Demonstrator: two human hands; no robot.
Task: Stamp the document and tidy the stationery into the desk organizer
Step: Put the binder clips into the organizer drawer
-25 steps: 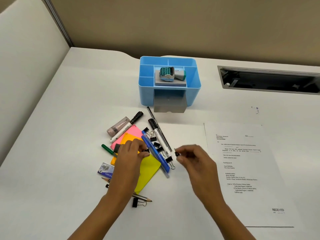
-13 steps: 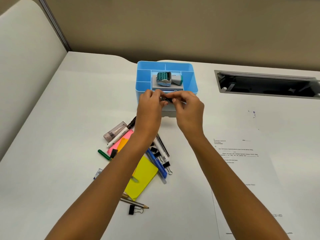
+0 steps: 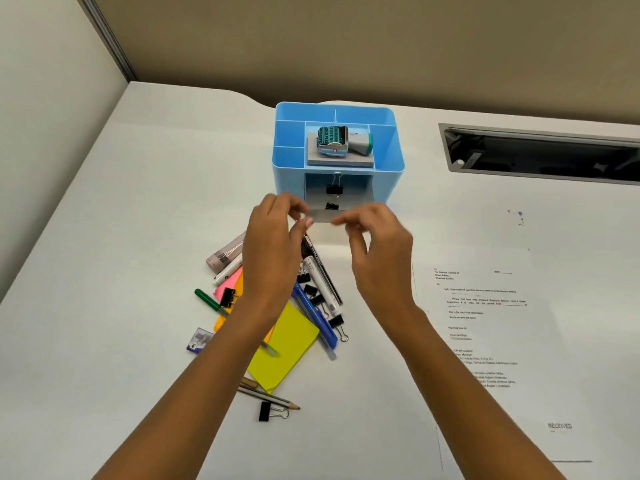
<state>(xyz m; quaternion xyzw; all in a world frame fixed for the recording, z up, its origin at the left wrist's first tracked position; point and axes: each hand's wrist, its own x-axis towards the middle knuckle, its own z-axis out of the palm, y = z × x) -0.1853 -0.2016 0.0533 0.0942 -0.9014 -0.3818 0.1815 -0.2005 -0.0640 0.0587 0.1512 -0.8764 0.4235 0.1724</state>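
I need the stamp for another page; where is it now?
Head view: the stamp lies on its side on a grey pad in the blue organizer's centre top compartment, above its open drawer.

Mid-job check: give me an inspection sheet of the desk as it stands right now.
Surface: white desk, flat.
Job's things: blue organizer with drawer pulled out, two binder clips inside; stamp lying in the top middle compartment; document flat at right, marked RECEIVED.
Clutter: blue pen, white marker, yellow sticky notes, pencil and loose clip in front of the organizer.
Hands: left hand and right hand at the drawer front, fingers loosely curled, holding nothing.
Cables: nothing seen.
Surroundings: partition walls behind and left; dark recessed slot at right.
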